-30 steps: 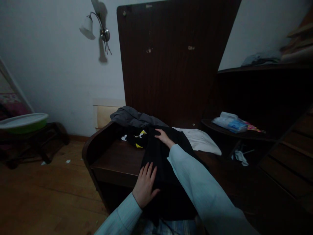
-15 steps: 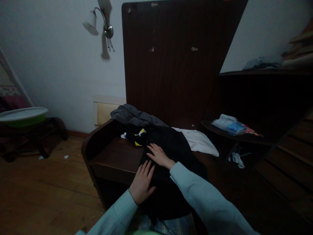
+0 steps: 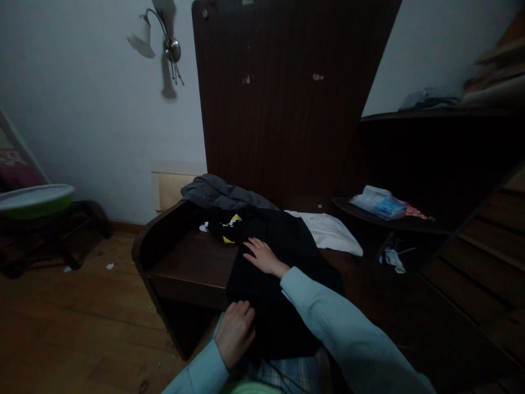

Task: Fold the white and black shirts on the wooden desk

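Note:
A black garment (image 3: 283, 306) is spread over the dark wooden desk (image 3: 197, 257) and hangs down over its front edge; its exact kind does not show. My right hand (image 3: 264, 257) lies flat on the cloth with its fingers apart. Lower and to the left, my left hand (image 3: 235, 331) has its fingers curled on the garment's left edge, gripping the cloth. Beyond my hands lies a black cloth with a yellow and white print (image 3: 229, 227). A grey garment (image 3: 221, 191) is heaped behind it, and a white cloth (image 3: 328, 230) lies to the right.
A plastic packet (image 3: 379, 202) rests on the small shelf at right, with folded cloth (image 3: 430, 98) on the shelf above. At left, a green basin (image 3: 36, 202) sits on a dark stool (image 3: 53, 241). A lamp (image 3: 141, 35) is fixed to the wall.
My left hand has moved down toward me along the garment's edge, and its spread fingers have curled closed. My right hand stays flat on the cloth. The view has shifted slightly.

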`<state>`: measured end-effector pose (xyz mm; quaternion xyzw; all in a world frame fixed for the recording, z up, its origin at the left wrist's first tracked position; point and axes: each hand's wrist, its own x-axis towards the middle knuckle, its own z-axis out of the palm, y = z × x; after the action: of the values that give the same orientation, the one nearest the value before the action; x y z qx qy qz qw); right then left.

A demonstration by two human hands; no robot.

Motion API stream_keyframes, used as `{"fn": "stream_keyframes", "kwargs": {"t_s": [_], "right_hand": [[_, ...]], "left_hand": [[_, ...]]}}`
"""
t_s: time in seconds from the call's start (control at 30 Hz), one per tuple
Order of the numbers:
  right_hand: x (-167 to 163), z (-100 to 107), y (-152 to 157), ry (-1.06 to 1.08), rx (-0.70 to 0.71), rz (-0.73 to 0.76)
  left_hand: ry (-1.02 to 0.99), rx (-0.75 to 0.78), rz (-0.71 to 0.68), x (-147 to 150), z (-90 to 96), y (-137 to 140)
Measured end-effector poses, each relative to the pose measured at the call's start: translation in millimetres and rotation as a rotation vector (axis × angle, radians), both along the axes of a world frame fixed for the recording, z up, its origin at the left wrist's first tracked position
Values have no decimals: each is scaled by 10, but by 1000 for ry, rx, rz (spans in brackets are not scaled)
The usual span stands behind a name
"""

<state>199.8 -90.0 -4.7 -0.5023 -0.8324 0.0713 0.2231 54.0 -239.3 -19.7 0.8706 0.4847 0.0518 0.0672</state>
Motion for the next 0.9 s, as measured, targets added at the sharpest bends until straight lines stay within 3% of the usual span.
{"fn": "stream_keyframes", "kwargs": {"t_s": [0.1, 0.23, 0.4, 0.47, 0.6, 0.77, 0.9], "right_hand": [[-1, -5, 6, 9, 1, -2], [-10, -3, -3, 27, -2, -5], [10, 8, 24, 156, -26, 1], [45, 13, 58, 294, -17, -29], [127, 14, 125, 534, -21, -174], [147, 15, 137, 580, -57, -259], [118, 29, 118, 569, -53, -264]], "left_hand": [[82, -98, -6, -108, 112, -38], [95, -168, -188, -235, 347, -9], [-220, 130, -119, -294, 538, 348], [-289, 178, -120, -335, 515, 510], [-383, 73, -166, -461, 367, 715], [-496, -55, -234, -600, 288, 788], [-599, -57, -262, -653, 258, 813]]}}
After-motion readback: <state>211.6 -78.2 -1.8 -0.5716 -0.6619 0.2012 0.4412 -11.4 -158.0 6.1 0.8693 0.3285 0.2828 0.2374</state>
